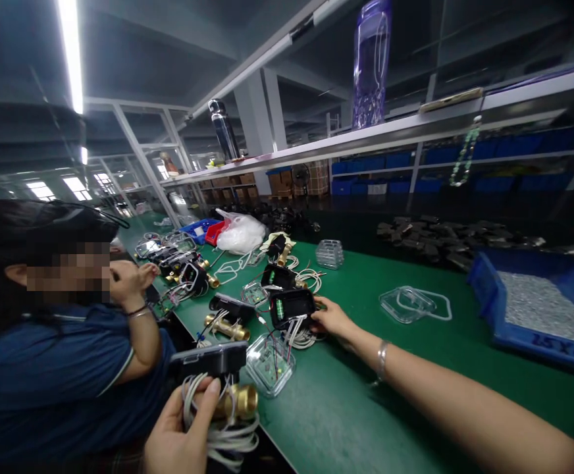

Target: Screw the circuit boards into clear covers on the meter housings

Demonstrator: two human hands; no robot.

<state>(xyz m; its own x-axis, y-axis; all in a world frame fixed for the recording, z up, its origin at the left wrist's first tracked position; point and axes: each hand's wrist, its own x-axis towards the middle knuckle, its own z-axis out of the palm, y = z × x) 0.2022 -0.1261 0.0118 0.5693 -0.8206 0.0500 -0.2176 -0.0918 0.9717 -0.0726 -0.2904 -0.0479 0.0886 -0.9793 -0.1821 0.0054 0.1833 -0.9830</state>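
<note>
In the lower middle, my left hand is closed around a brass water meter with a black housing on top and a coiled white cable. Farther forward, the fingers of my right hand grip the right edge of an open black meter housing. Inside that housing a green cylindrical battery shows, and white cables lie below it. A clear cover with a circuit board rests between my hands, with thin wires running from it. Another brass meter lies just left of it.
A co-worker in a blue shirt sits at the left. More meters crowd the bench's far left. Clear covers and a blue bin of small metal parts stand right. A shelf with bottles crosses above.
</note>
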